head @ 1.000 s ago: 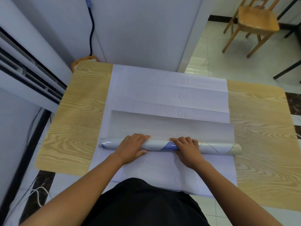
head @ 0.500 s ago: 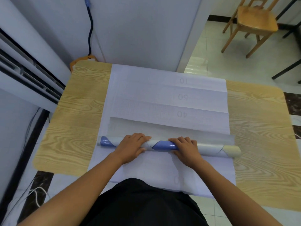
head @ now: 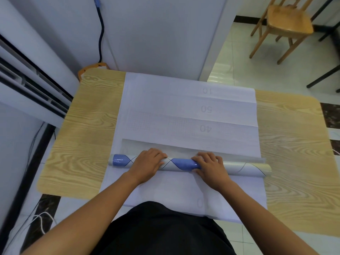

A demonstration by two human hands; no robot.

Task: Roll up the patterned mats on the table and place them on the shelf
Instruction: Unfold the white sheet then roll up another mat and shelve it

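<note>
The mat [head: 184, 163] is nearly all wound into a long tube that lies left to right across the near half of the table [head: 88, 137]; a short flat strip of it, not yet rolled, lies just beyond the tube. The roll shows blue patches and thin dark curved lines on a pale ground, and its right end reaches a little past the right edge of the white sheets beneath it. The left hand [head: 147, 164] lies palm down over the left part of the roll, fingers curved loosely over its top and far side, pressing on it, not clenched round it. The right hand [head: 209, 166] rests the same way on the middle-right part, fingers spread and bent over the top. Under the roll lie overlapping white sheets [head: 184, 107] with faint numbers, running from the near edge to the far edge of the wood-grain table. A wooden chair [head: 287, 24] stands on the tiled floor far right, and a black cable [head: 100, 34] hangs down the white wall far left
</note>
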